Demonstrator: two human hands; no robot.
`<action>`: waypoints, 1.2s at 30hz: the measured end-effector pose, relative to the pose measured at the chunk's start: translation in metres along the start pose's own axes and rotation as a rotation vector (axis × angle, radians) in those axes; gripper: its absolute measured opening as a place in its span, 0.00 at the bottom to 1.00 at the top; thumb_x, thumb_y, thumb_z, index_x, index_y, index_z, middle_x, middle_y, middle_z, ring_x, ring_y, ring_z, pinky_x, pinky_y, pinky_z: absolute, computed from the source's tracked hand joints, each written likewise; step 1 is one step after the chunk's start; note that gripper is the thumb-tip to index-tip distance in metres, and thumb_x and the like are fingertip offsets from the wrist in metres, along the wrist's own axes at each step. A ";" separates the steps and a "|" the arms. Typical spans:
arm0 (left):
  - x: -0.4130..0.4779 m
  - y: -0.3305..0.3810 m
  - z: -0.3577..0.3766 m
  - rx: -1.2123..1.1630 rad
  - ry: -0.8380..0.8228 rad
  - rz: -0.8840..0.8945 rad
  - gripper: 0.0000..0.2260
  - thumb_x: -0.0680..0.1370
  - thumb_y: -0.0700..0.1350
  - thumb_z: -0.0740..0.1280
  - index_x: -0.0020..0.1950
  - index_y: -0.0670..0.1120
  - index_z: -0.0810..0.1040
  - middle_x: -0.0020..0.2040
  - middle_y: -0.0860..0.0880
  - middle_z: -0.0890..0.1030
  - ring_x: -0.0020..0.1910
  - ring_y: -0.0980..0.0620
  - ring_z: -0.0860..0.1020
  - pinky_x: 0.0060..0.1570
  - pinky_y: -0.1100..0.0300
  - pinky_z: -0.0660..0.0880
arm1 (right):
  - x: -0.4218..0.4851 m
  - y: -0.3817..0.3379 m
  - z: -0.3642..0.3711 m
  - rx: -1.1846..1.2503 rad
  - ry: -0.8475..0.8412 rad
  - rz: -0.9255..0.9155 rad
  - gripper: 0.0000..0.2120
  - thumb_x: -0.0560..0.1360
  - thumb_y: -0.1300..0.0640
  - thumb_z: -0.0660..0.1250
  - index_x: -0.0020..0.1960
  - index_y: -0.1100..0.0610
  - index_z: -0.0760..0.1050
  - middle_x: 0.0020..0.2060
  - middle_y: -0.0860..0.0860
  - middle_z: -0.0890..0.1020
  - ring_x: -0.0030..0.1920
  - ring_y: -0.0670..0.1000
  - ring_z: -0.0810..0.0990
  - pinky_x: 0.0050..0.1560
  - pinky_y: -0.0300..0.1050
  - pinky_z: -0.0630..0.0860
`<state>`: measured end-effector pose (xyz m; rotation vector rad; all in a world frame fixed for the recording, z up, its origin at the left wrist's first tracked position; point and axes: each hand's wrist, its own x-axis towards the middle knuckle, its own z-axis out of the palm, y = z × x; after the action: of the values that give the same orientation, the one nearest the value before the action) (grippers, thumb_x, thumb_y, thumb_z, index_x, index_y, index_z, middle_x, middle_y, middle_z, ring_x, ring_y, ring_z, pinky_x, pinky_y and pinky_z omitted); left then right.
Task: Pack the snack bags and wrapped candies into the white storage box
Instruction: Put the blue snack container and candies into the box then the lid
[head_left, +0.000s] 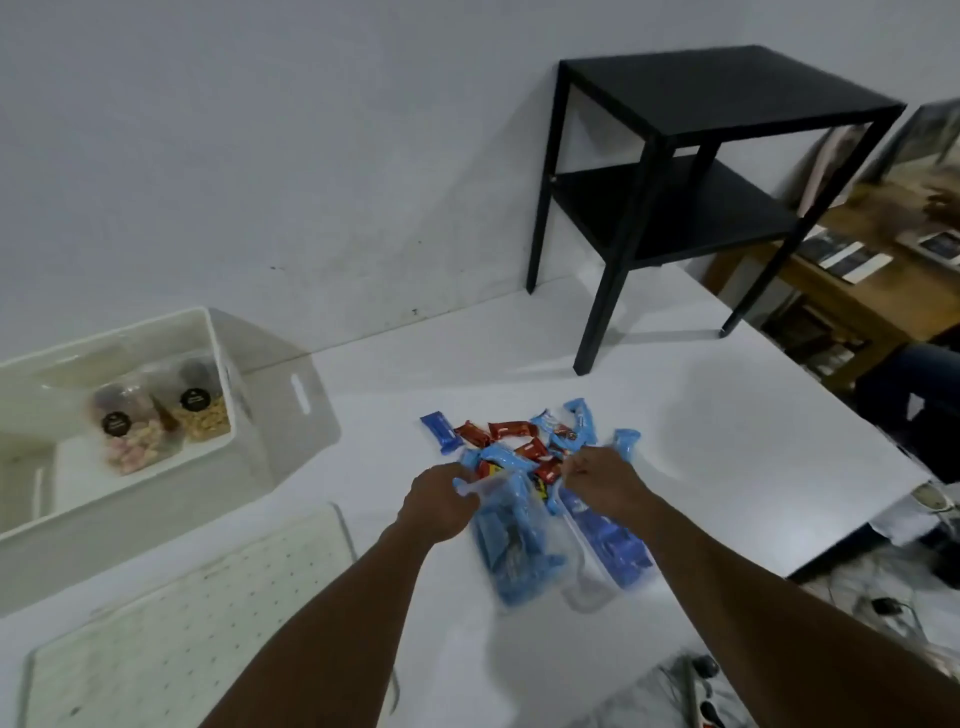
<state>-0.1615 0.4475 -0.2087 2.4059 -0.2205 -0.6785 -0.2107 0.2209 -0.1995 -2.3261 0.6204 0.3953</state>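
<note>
Single head cam, wide-angle, tilted fwd/down over white table (727, 467); both forearms enter from bottom edge, close range; wall (260, 156) fills top; no 2nd view to overlap

Both bare forearms reach forward from the bottom of the view and converge on the heap of wrapped candies (524, 452). The left hand (441, 501), knuckles up, has its fingers curled around the mouth of a clear bag at the heap's near left edge. The right hand (605, 486), also palm down, pinches with bent fingers at the heap's near right edge.
</note>
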 end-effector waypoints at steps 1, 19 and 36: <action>-0.002 -0.004 0.016 0.003 -0.004 -0.031 0.14 0.78 0.47 0.69 0.63 0.47 0.80 0.63 0.48 0.81 0.62 0.48 0.78 0.61 0.60 0.71 | -0.002 0.010 0.005 -0.013 -0.029 -0.009 0.08 0.73 0.63 0.65 0.37 0.56 0.78 0.39 0.51 0.80 0.47 0.55 0.82 0.36 0.34 0.70; -0.020 0.011 0.056 -0.215 0.165 -0.152 0.14 0.73 0.47 0.76 0.56 0.53 0.79 0.54 0.51 0.81 0.50 0.53 0.78 0.39 0.70 0.72 | 0.008 0.025 0.018 0.047 -0.129 -0.305 0.07 0.74 0.65 0.69 0.51 0.58 0.80 0.35 0.40 0.71 0.35 0.38 0.70 0.37 0.27 0.67; -0.021 0.087 0.152 -0.294 0.088 0.025 0.18 0.72 0.48 0.77 0.58 0.51 0.75 0.50 0.58 0.79 0.52 0.53 0.80 0.44 0.71 0.73 | 0.003 0.136 -0.053 0.027 -0.097 -0.187 0.07 0.71 0.62 0.71 0.47 0.53 0.77 0.44 0.49 0.81 0.42 0.49 0.76 0.38 0.27 0.67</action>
<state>-0.2578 0.3056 -0.2498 2.1416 -0.1057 -0.5505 -0.2753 0.0951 -0.2366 -2.3003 0.3555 0.4069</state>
